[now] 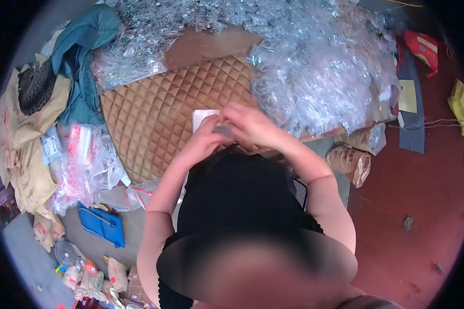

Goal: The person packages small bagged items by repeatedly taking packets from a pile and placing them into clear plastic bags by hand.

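Both of my hands meet above the near part of a brown quilted mat [160, 110]. My left hand [209, 136] has its fingers bent around a small clear or greyish item [223, 131], too small to make out. Against the same item, my right hand [245, 123] has its fingers curled and pressed together. A white rectangular piece [203, 116] lies on the mat just beyond my left fingers, partly hidden by them.
Heaps of clear plastic packets [314, 77] cover the table's far and right parts. Teal cloth [80, 46], paper sacks [31, 170] and red-marked plastic bags [77, 165] are at the left. A blue platform [102, 224] stands on the floor; a brown bag [348, 164] is at the right.
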